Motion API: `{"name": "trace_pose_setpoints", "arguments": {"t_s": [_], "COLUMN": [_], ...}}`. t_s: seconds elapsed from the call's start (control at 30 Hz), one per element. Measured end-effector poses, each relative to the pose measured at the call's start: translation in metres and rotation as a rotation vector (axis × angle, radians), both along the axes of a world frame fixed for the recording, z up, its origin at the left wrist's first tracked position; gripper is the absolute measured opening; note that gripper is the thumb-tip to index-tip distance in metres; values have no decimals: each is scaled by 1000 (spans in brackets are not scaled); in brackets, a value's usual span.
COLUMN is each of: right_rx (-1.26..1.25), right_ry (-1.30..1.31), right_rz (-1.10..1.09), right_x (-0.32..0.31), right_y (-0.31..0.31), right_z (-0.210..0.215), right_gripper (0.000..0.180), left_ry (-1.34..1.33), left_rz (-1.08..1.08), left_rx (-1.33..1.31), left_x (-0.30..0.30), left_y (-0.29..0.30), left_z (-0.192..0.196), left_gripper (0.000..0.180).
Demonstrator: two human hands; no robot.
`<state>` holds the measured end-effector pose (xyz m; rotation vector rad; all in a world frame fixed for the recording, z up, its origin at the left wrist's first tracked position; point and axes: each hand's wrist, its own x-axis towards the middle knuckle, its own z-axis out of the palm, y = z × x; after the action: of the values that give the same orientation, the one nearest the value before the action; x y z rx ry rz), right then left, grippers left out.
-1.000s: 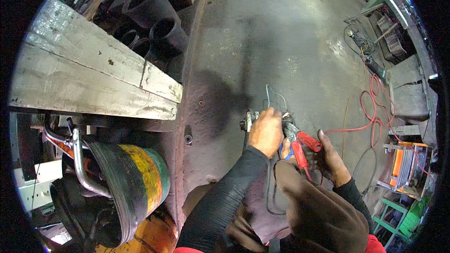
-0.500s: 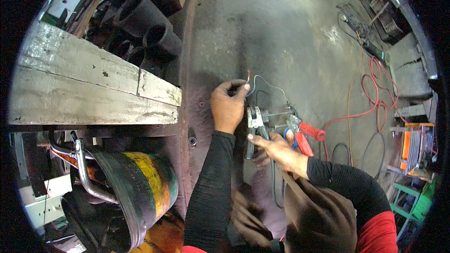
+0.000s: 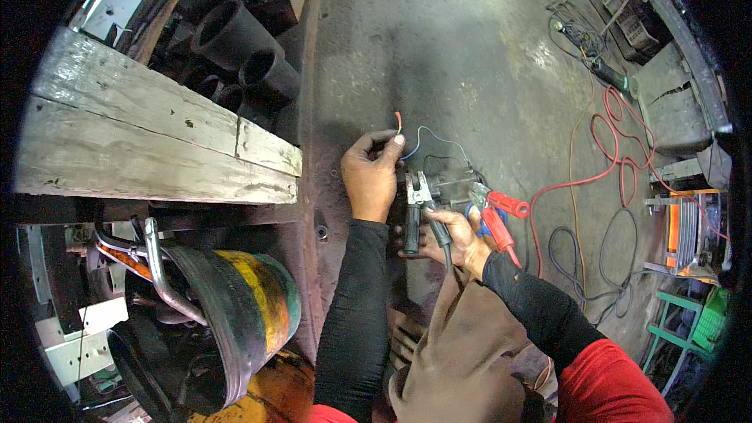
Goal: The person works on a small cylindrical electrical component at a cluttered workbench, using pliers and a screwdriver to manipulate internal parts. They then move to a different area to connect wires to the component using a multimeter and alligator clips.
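Observation:
A thin wire point(image 3: 399, 123) with an orange-red end stands up from the fingertips of my left hand point(image 3: 371, 176), which is pinched shut on it. A thin blue wire point(image 3: 439, 135) loops from beside these fingers toward the metal parts on the right. My right hand point(image 3: 464, 241) is closed around a black-handled metal clamp point(image 3: 417, 188). Its thumb lies on the handle that carries a thick cable, and its fingers reach beneath. Just beyond this hand are a red-handled clamp point(image 3: 501, 211) and a blue part, partly covered. How these connect is hard to make out.
White-painted beams point(image 3: 157, 129) project from the left above a dented drum point(image 3: 251, 298). Dark pipe pieces point(image 3: 239, 31) lie behind. Red hose point(image 3: 599, 164) and black cable point(image 3: 568, 247) coil over the floor at right, near an orange-framed unit point(image 3: 680, 231) and a green rack point(image 3: 674, 317).
My view has shifted slightly. The right hand has turned, and its fingers now show beneath the black handles. The left hand keeps its pinch on the wire, now slightly farther left in view.

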<state>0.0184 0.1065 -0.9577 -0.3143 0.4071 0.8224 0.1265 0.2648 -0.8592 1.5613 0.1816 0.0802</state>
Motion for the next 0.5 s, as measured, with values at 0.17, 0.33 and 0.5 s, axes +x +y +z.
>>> {"name": "trace_pose_setpoints", "arguments": {"t_s": [0.17, 0.33, 0.5], "right_rx": [-121, -275, -231], "right_ry": [11, 15, 7], "right_rz": [21, 45, 25], "right_x": [-1, -8, -10], "right_y": [1, -2, -1], "right_z": [5, 8, -2], "right_gripper": [39, 32, 33], "left_ry": [-40, -28, -6], "left_rz": [-3, 0, -5], "left_rx": [46, 84, 144], "left_x": [-7, -9, -6], "left_y": [15, 16, 12], "left_z": [4, 10, 11], "left_gripper": [13, 14, 14]}}
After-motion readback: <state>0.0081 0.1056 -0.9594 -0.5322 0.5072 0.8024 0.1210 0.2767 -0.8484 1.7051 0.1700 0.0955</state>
